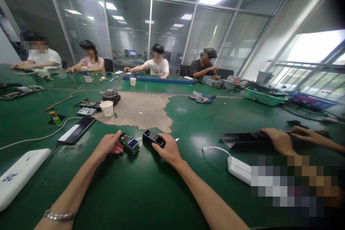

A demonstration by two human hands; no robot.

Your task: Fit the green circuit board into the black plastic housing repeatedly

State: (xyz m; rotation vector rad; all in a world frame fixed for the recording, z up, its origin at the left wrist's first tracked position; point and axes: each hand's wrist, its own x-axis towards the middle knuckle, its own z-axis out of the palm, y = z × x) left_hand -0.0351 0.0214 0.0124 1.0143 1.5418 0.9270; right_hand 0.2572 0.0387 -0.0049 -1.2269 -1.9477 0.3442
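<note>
In front of me, my left hand (pixel 111 144) grips the left edge of a green circuit board (pixel 130 143) that carries a small dark-blue screen. A short way to the right, a black plastic casing (pixel 153 138) with several openings in its face lies in my right hand (pixel 169 148), fingers wrapped around its near end. Board and casing are apart, with a narrow gap of green table (pixel 129 187) between them. The undersides of both pieces are hidden.
Ahead stands a paper cup (pixel 107 108) beside opened device parts (pixel 87 105). To the left lie a phone (pixel 77 130) and a white power bank (pixel 24 174). At right, another person's hands (pixel 277 140) touch a long black part (pixel 242 139) near a second white power bank (pixel 238 168).
</note>
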